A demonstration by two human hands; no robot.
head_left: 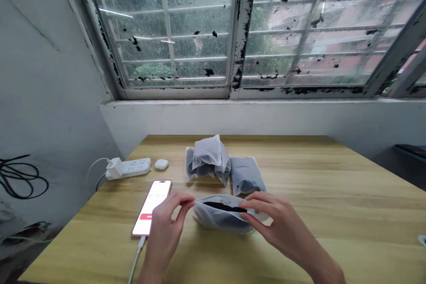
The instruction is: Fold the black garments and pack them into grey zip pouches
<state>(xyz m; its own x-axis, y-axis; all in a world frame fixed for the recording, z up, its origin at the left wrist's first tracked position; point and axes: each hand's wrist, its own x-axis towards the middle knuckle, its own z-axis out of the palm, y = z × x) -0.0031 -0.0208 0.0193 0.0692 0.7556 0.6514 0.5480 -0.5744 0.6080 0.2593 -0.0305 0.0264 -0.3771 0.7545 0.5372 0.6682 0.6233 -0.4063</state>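
Note:
A frosted plastic bag (221, 217) with something dark inside lies near the front of the wooden table (316, 195). My left hand (168, 222) pinches the bag's left edge at its mouth. My right hand (276, 222) pinches the right edge, and the mouth is spread open between them, showing the dark contents. Just behind lies a pile of similar filled bags (208, 157), with one more flat bag (246, 177) to its right.
A lit phone (152, 206) with a cable lies left of my left hand. Farther back left are a white power strip (129, 167) and a small white case (161, 164). A wall and a barred window stand behind the table.

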